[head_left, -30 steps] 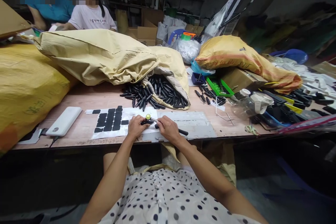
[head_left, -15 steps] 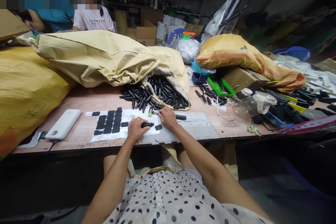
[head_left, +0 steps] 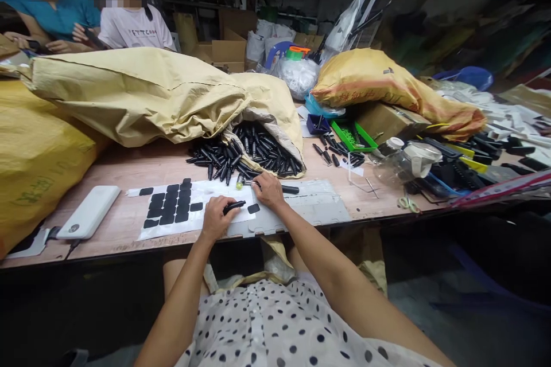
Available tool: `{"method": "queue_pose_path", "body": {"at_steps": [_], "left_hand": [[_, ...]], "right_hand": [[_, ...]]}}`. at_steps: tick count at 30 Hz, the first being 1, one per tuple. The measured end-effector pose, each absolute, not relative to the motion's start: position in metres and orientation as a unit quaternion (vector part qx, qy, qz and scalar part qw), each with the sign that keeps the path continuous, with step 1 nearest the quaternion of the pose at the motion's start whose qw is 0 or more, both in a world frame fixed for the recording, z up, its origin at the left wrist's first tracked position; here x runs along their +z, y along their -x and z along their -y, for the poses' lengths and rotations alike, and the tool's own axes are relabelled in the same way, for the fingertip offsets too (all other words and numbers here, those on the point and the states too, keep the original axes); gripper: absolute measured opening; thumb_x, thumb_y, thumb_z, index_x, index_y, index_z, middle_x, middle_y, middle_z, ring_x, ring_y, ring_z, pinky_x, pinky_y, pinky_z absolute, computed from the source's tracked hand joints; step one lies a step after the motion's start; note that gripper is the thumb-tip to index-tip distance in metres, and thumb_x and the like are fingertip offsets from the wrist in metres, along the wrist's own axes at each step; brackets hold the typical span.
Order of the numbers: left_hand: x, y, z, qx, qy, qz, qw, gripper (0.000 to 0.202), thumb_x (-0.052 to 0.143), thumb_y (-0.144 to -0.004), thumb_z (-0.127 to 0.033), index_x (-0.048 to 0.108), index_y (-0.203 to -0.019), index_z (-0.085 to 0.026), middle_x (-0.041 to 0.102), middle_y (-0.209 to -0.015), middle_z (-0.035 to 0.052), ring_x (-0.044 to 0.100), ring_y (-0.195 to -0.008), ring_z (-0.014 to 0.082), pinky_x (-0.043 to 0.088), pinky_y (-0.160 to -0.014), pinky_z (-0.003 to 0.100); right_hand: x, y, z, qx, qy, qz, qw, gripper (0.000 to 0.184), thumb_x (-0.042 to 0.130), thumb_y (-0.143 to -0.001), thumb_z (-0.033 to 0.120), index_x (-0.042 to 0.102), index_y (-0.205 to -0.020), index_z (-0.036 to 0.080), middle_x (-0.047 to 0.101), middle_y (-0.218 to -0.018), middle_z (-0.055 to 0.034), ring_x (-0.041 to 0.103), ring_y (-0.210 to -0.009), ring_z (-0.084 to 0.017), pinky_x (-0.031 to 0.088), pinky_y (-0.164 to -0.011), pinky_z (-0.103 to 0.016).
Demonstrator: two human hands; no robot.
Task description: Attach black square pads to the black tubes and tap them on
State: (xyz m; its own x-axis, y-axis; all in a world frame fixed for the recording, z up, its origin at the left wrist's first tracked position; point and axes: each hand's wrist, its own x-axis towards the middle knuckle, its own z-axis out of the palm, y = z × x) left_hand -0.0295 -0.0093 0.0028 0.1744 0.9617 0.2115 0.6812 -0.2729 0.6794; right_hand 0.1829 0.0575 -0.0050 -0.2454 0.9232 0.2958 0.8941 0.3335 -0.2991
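In the head view, my left hand (head_left: 217, 218) is closed around a black pen-shaped piece (head_left: 233, 206), held level just above the worktop. My right hand (head_left: 268, 189) lies over the middle of a small hammer (head_left: 291, 190), its fingers closed on the metal shaft. The hammer's yellow-green tip (head_left: 239, 182) shows left of the hand and the black handle to the right. Between my hands lies a loose black square pad (head_left: 253, 208). Rows of similar black pads (head_left: 170, 205) rest on a white sheet (head_left: 148, 234) to the left.
Behind my hands a beige sack (head_left: 172, 92) spills black pieces (head_left: 215, 157). A white power bank (head_left: 89, 212) sits left. Rightward are a green tray (head_left: 353, 136), a clear jar (head_left: 404, 163), scissors (head_left: 408, 205) and a yellow sack (head_left: 365, 80). Two people (head_left: 133, 28) sit across the table.
The view has turned a little to the right, so things appear further left. My hands hold almost the same places. Across the table, a person's hand has come into sight.
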Motion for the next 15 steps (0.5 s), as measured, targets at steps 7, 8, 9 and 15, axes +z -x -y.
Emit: {"method": "queue_pose_path", "body": {"at_steps": [7, 8, 9, 15], "left_hand": [[-0.006, 0.008, 0.088, 0.295, -0.789, -0.436, 0.316, 0.026, 0.053, -0.093, -0.040, 0.075, -0.104, -0.031, 0.078, -0.095, 0.0030, 0.073, -0.086, 0.0247, 0.058, -0.081, 0.038], [-0.013, 0.006, 0.095, 0.282, -0.797, -0.432, 0.315, 0.024, 0.055, -0.092, -0.039, 0.075, -0.102, -0.032, 0.079, -0.094, 0.0023, 0.073, -0.084, 0.0251, 0.059, -0.080, 0.038], [-0.022, 0.005, 0.101, 0.267, -0.798, -0.439, 0.313, 0.023, 0.056, -0.091, -0.038, 0.076, -0.100, -0.033, 0.080, -0.093, 0.0017, 0.074, -0.084, 0.0257, 0.059, -0.079, 0.038], [-0.075, 0.010, 0.111, 0.102, -0.753, -0.570, 0.314, 0.023, 0.061, -0.083, -0.025, 0.079, -0.097, -0.028, 0.082, -0.092, 0.0067, 0.078, -0.090, 0.0330, 0.059, -0.073, 0.038]], "right_hand": [[-0.003, -0.181, -0.056, 0.033, 0.583, 0.786, 0.203, 0.019, 0.055, -0.098, 0.030, 0.072, -0.103, 0.022, 0.065, -0.102, -0.0089, 0.055, -0.102, -0.025, 0.041, -0.088, -0.036], [-0.002, -0.181, -0.056, 0.034, 0.584, 0.786, 0.203, 0.019, 0.055, -0.098, 0.030, 0.072, -0.103, 0.022, 0.066, -0.102, -0.0090, 0.056, -0.102, -0.025, 0.041, -0.088, -0.036], [-0.002, -0.181, -0.056, 0.035, 0.584, 0.786, 0.203, 0.019, 0.055, -0.098, 0.030, 0.072, -0.103, 0.022, 0.066, -0.102, -0.0089, 0.056, -0.102, -0.025, 0.041, -0.088, -0.036], [0.000, -0.180, -0.056, 0.039, 0.586, 0.783, 0.204, 0.019, 0.056, -0.098, 0.030, 0.072, -0.103, 0.022, 0.066, -0.102, -0.0092, 0.056, -0.102, -0.025, 0.042, -0.089, -0.036]]}}
